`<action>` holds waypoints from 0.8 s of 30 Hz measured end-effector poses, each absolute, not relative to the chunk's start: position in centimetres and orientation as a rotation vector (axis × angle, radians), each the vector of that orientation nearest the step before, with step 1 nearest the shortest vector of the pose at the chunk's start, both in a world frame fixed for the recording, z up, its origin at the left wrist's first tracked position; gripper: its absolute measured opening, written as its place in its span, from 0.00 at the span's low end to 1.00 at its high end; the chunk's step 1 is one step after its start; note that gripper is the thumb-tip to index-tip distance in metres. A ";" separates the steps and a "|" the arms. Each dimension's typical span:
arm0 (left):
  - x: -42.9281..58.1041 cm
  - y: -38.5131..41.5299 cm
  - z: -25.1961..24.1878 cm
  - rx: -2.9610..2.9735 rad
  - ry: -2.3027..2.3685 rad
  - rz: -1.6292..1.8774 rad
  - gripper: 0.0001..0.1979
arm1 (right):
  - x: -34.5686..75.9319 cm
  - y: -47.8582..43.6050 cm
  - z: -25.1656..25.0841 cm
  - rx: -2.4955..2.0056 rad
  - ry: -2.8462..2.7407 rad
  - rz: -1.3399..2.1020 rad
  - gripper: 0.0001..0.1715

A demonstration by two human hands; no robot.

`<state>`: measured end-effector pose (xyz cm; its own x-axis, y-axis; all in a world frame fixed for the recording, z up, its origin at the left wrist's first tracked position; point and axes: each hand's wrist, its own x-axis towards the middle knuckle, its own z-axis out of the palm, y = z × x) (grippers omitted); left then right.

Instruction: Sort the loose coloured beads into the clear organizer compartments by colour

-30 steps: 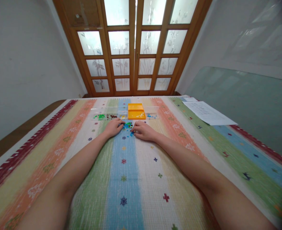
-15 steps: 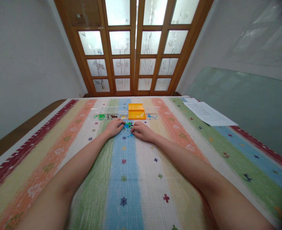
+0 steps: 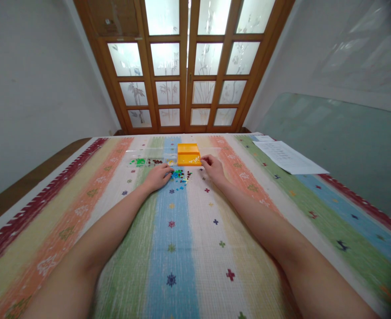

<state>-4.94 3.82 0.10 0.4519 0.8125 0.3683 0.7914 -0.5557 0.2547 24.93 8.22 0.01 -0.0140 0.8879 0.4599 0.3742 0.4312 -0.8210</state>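
A pile of small mixed pieces (image 3: 178, 176), blue, green, dark red and yellow, lies on the blue and white stripes. My left hand (image 3: 159, 177) rests at its left edge with fingers together; what they hold, if anything, is too small to make out. Beside the right front corner of a yellow box (image 3: 189, 150), my right hand (image 3: 212, 167) has its fingertips pinched, and anything between them is too small to see. White bits lie inside that box. A clear tray beneath and beside it has green pieces (image 3: 139, 162), dark red pieces (image 3: 155, 162) and yellow ones in compartments.
The striped cloth (image 3: 172, 266) covers the table. Sheets of paper (image 3: 288, 157) lie at the back right. A pale green panel (image 3: 342, 146) stands along the right side. Wooden doors with glass panes (image 3: 187, 66) are beyond the table.
My right hand has moved from the pile up and right to the yellow box's corner, uncovering dark red and yellow pieces. It now hides the tray's blue pieces. My left hand has hardly moved.
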 end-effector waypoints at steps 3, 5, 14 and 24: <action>-4.1 3.1 0.6 2.737 1.406 0.684 0.15 | 26.3 9.2 0.1 -1.189 -1.499 0.534 0.14; -3.3 2.7 0.8 2.796 1.343 0.651 0.15 | 27.0 9.6 0.1 -1.241 -1.453 0.501 0.14; -1.5 1.7 1.3 2.909 1.225 0.579 0.12 | 27.6 10.5 -0.8 -1.328 -1.404 0.501 0.21; -1.5 1.8 1.1 2.774 1.272 0.597 0.10 | 26.7 10.2 -1.9 -1.254 -1.554 0.540 0.22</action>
